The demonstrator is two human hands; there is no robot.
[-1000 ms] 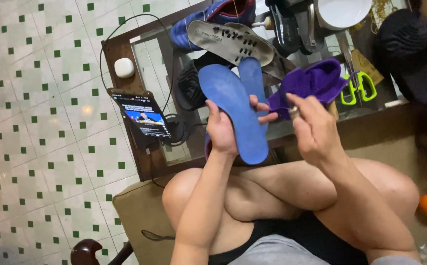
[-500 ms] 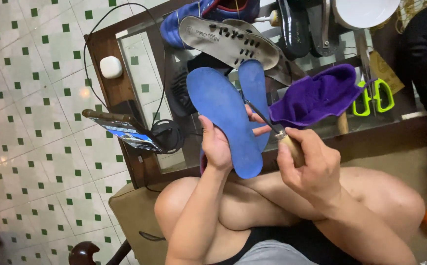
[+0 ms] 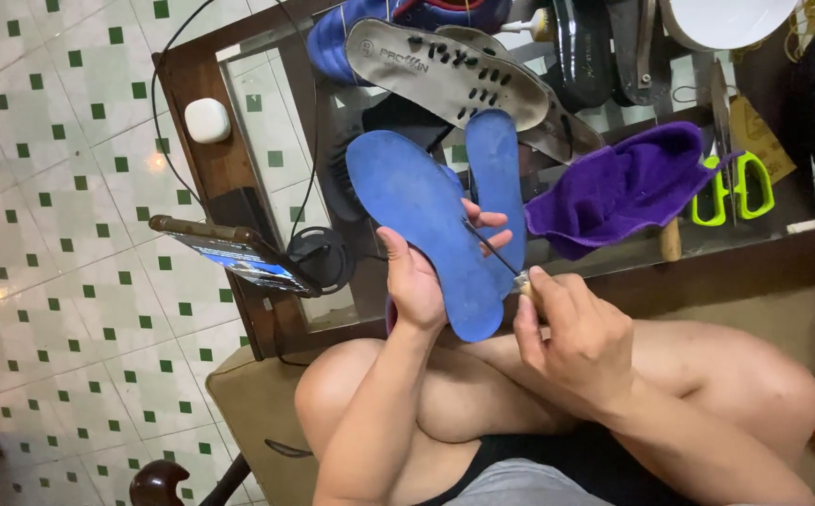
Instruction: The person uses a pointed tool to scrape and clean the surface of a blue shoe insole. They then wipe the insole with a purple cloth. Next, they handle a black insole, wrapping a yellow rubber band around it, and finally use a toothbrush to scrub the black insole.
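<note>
1. Left hand (image 3: 419, 286): closed around the lower part of the blue insole (image 3: 426, 230), thumb on its near face, fingertips showing past its right edge; the insole stands upright above the person's knees.
2. Second blue insole (image 3: 496, 192): just behind the first, partly overlapped by it, held in the same grip.
3. Right hand (image 3: 567, 328): fingers curled shut on a thin dark tool (image 3: 492, 251); the tool's tip lies against the right edge of the blue insole, beside the left fingertips.
4. Glass-topped surface (image 3: 267, 103): beyond the insole; its wooden front edge runs just behind both hands.
5. Purple cloth (image 3: 623, 187): right of the insole, on the surface; green-handled scissors (image 3: 731, 187) lie farther right.
6. Grey perforated insole (image 3: 445, 70): above the blue insole, atop piled shoes.
7. Phone (image 3: 234, 253): left of the insole, propped at the surface's corner; white case (image 3: 207, 120) above it.
8. Tiled floor (image 3: 42, 187): open ground left of the insole, beyond the surface's edge.
</note>
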